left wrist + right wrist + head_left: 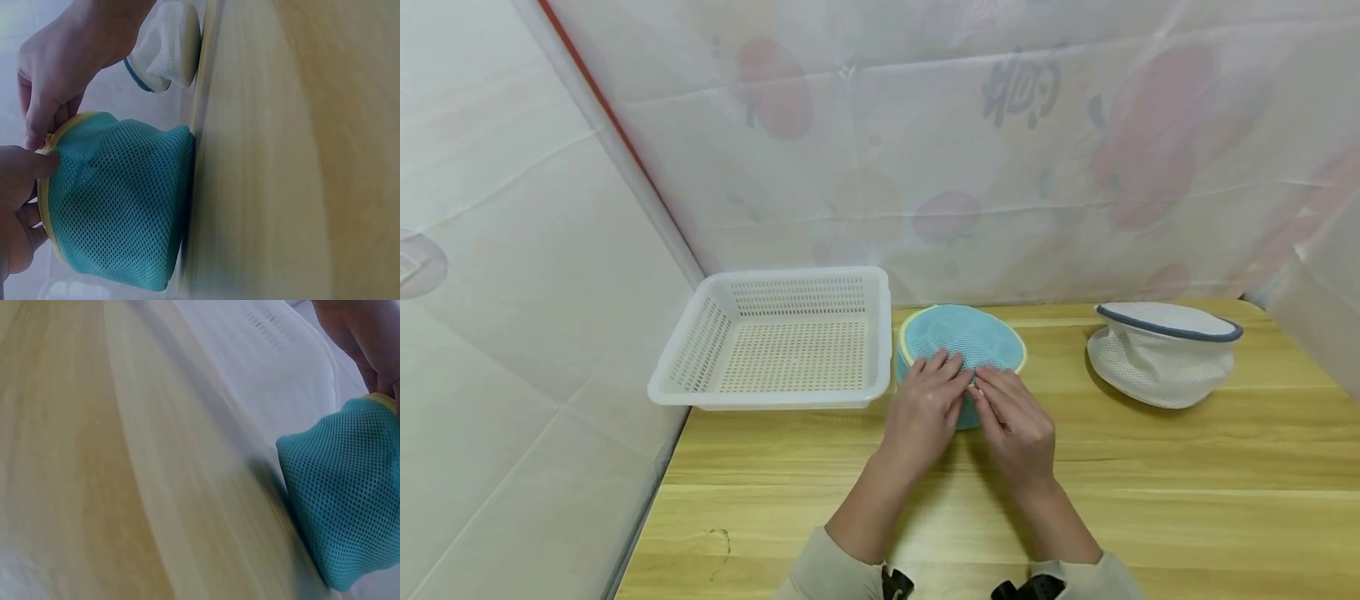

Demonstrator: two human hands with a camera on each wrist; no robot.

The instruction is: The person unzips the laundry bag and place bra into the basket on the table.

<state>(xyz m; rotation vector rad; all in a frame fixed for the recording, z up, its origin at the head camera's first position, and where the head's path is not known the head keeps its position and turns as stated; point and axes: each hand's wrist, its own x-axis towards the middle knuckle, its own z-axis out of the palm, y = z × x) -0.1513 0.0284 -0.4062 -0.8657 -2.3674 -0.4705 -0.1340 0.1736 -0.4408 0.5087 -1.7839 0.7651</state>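
Note:
A blue-green mesh laundry bag with a yellow zippered rim stands upright on the table; its side bulges in the left wrist view. My left hand pinches the near part of that rim, thumb in front, with fingers spread over the mesh top. Right beside it, my right hand pinches the rim where the zipper runs, and its fingertips meet those of the left. The zipper pull is hidden by the fingers. In the right wrist view the left hand shows above the bag.
Left of the laundry bag stands a white perforated plastic basket. To the right sits a white mesh bag with a dark blue rim, partly slumped. Printed plastic sheeting hangs behind the wooden table and along its sides.

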